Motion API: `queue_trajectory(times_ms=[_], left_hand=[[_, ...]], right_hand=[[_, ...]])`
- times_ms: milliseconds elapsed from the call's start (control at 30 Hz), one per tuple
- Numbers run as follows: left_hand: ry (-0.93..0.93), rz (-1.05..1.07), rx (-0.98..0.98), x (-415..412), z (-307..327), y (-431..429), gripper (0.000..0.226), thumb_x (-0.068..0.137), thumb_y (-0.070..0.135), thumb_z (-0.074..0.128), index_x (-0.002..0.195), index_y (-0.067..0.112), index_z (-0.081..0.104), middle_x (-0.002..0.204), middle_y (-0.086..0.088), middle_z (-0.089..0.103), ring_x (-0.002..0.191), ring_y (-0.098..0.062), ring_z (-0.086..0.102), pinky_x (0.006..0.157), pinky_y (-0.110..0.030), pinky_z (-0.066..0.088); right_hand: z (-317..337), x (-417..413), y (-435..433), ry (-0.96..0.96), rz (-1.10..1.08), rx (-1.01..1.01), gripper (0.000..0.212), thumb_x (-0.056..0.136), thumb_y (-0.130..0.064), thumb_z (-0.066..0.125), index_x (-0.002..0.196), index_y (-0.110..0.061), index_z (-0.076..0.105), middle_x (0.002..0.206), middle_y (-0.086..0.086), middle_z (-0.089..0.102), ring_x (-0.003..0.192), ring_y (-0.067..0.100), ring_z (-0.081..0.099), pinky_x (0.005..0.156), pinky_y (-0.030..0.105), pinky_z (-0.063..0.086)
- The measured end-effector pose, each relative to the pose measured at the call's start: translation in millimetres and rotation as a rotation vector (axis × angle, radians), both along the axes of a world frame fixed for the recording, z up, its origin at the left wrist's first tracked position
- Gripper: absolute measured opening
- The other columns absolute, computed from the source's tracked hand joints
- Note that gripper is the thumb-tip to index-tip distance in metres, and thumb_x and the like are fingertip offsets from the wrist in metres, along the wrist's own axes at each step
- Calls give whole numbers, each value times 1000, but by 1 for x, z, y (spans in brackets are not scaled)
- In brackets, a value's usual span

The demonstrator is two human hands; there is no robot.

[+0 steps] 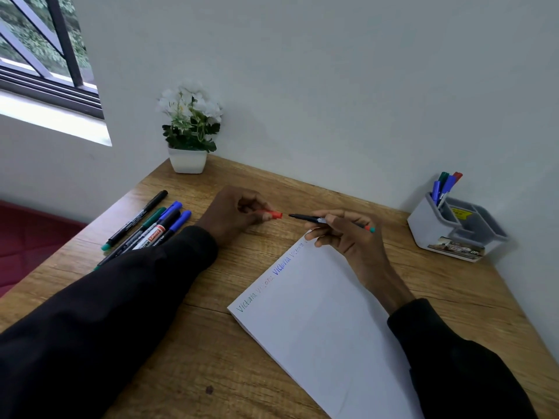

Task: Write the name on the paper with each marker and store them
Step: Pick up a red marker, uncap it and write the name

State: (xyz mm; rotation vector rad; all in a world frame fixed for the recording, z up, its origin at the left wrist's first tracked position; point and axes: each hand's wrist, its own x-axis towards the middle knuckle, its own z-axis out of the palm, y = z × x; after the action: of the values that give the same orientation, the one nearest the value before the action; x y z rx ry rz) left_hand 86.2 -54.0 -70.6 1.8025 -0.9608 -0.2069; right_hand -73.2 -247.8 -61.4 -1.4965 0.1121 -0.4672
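My right hand (348, 234) grips an uncapped black-bodied marker (311, 219) above the top corner of the white paper (326, 328), its tip pointing left. My left hand (239, 213) pinches the marker's red cap (273, 214), its open end a short gap from the tip. The name is written several times in different colours along the paper's upper left edge. Several markers (151, 225) with black, green and blue caps lie in a loose bunch at the left of the wooden table (211, 343), partly hidden by my left sleeve.
A grey compartment holder (456, 228) at the right by the wall holds several markers (444, 184) with blue, green and red caps. A white pot of white flowers (189, 131) stands at the table's back corner. A window is at the upper left.
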Motion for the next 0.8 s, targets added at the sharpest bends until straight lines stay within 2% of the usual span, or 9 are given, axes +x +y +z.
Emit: queue_trajectory(times_ms=[233,400,500,633,800], left_hand=[[48,-47,-58,-4,2,0,16,83,8,72,99,11,74,87,3,74,81,-13,67,71,-9,51],[44,-75,-60,-6,2,-1,18,82,9,74,100,9,75,90,4,74,83,-14,67,73,-10,52],[78,-76,-87,-9,5,-1,19,81,8,74,100,6,75,92,2,74,86,-13,67,70,-7,50],[106,-75,-115,-11,7,-1,20,81,9,75,101,6,75,95,-3,75,88,-14,67,73,-7,51],[107,-60,-180,-20,10,-5,18,78,7,76,96,8,76,87,0,76,81,-14,71,71,-12,54]], right_hand=[[-2,1,0,3,-29,-20,11,98,7,57,102,8,68,96,32,75,75,38,77,66,34,62],[-2,1,4,24,-32,-63,8,97,4,62,98,9,68,96,31,76,81,44,78,64,33,64],[0,-1,6,24,-60,-112,14,95,-2,68,101,10,71,95,28,77,81,45,78,63,33,64],[2,0,8,4,-106,-208,12,93,-1,72,99,9,76,88,22,79,76,41,77,60,33,61],[4,1,16,-67,-111,-256,11,90,0,76,96,8,78,80,22,77,66,35,74,62,33,60]])
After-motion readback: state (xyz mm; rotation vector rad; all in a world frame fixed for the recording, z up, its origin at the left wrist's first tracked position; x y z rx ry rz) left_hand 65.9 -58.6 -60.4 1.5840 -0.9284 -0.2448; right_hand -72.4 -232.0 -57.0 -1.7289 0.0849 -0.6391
